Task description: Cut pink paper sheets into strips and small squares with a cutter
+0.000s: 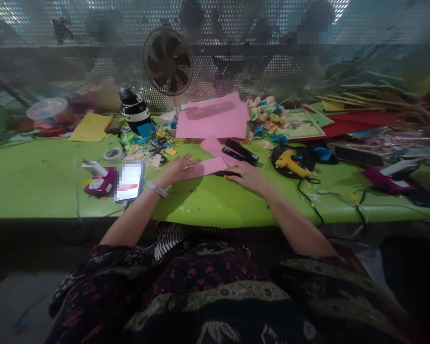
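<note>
My left hand (178,170) lies flat on the left end of a pink paper strip (209,166), fingers stretched out. At the strip's right end, my right hand (250,177) has its fingertips against the paper. A slim dark object (220,173) shows between its thumb and fingers; its kind is unclear. Just behind the strip lies a black stapler (241,152), near another piece of pink paper (211,145). Larger pink sheets (213,119) are stacked farther back.
A yellow glue gun (292,164) rests on a black round dish to the right. Paper scraps (154,145), scissors, a tape roll (113,154) and a lit phone (129,180) are at left. A black bottle (134,112) and a fan (168,61) stand behind. Cables trail at right.
</note>
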Demonstrator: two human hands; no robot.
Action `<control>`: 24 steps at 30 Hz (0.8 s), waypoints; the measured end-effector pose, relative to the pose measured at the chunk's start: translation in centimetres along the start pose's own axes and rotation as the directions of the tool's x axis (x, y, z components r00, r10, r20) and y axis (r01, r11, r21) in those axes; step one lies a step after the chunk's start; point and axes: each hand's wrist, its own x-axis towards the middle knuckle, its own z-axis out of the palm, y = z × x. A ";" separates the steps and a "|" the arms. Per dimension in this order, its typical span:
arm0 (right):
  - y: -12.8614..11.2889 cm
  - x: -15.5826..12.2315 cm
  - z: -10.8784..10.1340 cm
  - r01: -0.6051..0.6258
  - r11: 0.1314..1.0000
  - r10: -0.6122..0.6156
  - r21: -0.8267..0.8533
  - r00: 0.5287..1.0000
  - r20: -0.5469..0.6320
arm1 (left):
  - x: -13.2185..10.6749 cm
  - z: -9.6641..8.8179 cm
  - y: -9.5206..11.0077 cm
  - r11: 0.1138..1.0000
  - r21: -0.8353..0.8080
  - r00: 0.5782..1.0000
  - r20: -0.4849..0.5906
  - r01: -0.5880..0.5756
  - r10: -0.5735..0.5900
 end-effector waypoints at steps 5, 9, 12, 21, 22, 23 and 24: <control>-0.6 0.5 0.4 0.007 0.999 -0.007 -0.049 1.000 -0.004 | -0.6 -0.7 -1.9 0.993 -0.115 0.995 0.091 -0.023 0.034; -1.3 1.0 0.6 0.016 0.996 -0.018 -0.085 1.000 -0.021 | -0.4 -0.5 -1.9 0.994 -0.106 0.997 0.075 -0.026 0.034; -1.2 0.7 0.3 0.041 0.996 -0.041 -0.077 0.999 0.002 | -0.3 -0.3 -2.0 0.994 -0.104 0.996 0.077 -0.030 0.038; -1.7 0.6 0.3 0.043 0.998 -0.042 -0.055 0.999 0.027 | 0.2 0.5 -2.6 0.995 -0.073 0.995 0.071 -0.062 0.067; -1.9 0.7 0.4 0.050 0.997 -0.049 -0.054 0.998 0.029 | 0.3 0.6 -2.8 0.995 -0.075 0.995 0.075 -0.068 0.073; -2.0 0.8 0.5 0.056 0.997 -0.054 -0.052 0.998 0.033 | 0.4 0.7 -2.9 0.994 -0.079 0.994 0.077 -0.075 0.081; -2.0 0.8 0.6 0.059 0.997 -0.057 -0.049 0.998 0.037 | 0.5 0.7 -3.0 0.993 -0.085 0.993 0.075 -0.084 0.091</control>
